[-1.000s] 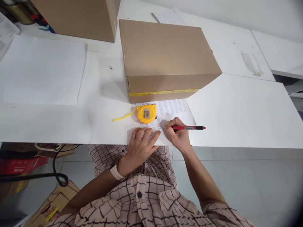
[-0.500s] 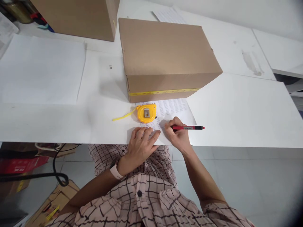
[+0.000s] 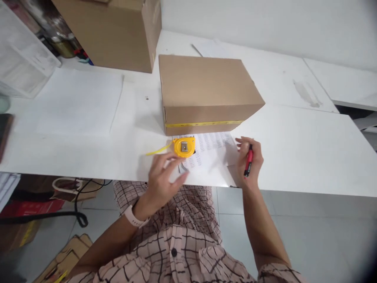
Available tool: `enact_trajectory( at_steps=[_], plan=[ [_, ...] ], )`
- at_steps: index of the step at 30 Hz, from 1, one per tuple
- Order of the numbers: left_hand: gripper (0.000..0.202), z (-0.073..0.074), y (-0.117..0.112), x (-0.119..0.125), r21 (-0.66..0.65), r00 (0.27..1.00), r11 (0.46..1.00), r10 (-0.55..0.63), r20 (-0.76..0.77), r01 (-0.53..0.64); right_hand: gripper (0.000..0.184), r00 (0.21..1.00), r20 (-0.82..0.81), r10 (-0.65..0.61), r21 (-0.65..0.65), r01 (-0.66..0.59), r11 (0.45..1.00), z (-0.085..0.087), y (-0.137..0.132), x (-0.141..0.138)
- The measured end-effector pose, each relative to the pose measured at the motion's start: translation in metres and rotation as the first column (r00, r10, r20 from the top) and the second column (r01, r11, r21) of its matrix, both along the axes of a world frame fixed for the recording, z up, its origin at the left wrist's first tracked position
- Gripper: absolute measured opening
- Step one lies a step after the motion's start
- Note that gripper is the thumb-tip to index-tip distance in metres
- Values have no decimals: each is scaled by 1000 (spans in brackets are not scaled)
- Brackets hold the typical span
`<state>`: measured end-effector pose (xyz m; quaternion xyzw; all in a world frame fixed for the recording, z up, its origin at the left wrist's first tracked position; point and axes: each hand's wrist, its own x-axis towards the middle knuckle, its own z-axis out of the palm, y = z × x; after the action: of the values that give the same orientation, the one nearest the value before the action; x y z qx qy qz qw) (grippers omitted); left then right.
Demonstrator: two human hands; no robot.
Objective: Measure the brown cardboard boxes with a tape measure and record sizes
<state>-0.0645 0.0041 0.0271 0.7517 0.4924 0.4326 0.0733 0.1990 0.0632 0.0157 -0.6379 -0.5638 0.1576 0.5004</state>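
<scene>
In the head view, note a white wall (image 3: 265, 27) behind a white table (image 3: 294, 145), joined in panels and marked by a worn patch (image 3: 306, 92) towards the right. Find a grey tiled floor (image 3: 294, 224) below the front edge, with a black cable (image 3: 78, 202) and flattened cardboard (image 3: 70, 251) at lower left. Record on the table a large carton (image 3: 114, 37) at rear left, blank white paper (image 3: 79, 102) in front of it, and near the middle a brown box (image 3: 206, 80) with a yellow strip (image 3: 203, 124) along its front face. Find a printed sheet (image 3: 210, 145) just in front of the brown box, and a yellow tape measure (image 3: 184, 147) over its left part, wrist strap (image 3: 159, 150) trailing left.

Observe the left hand (image 3: 165, 175) at the table's front edge: palm down, empty, fingers loosely spread towards the lower rim of the tape measure, thumb pointing right. Cannot confirm contact there. Note a pale watch band (image 3: 131, 217) on the left wrist. Observe the right hand (image 3: 251, 157) at the sheet's right edge, forearm reaching almost straight forward, fingers curled, gripping a red-and-black pen (image 3: 249, 161) with its red-tipped end towards the wearer.
</scene>
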Motion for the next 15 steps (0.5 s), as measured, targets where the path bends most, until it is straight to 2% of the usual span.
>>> enact_trajectory(
  at_steps=[2,3,4,6,8,10,12,15],
  plan=[
    [30,14,23,-19,33,978,986,156,140,-162,24,999,1,-32,43,32,999,1,18,20],
    [33,20,38,-28,-2,950,977,210,230,-215,23,999,-27,-42,56,43,997,0,28,30],
    [40,25,53,-35,-60,915,974,227,334,-220,23,998,-66,-25,47,28,999,-2,40,40],
    [50,33,78,-42,-185,848,970,230,477,-159,27,993,-119,15,3,-15,1000,-5,63,56],
    [50,38,89,-38,-243,819,966,212,533,-93,28,998,-54,31,-65,-35,997,-9,81,68],
    [48,40,82,-25,-223,856,972,173,487,-70,30,993,111,37,-163,-18,986,-13,92,75],
    [46,37,63,-10,-180,918,980,148,367,-86,33,959,278,61,-243,9,970,-17,94,76],
    [40,24,34,6,-168,967,977,166,191,-135,36,894,434,108,-235,-3,972,-21,85,69]
  ],
)
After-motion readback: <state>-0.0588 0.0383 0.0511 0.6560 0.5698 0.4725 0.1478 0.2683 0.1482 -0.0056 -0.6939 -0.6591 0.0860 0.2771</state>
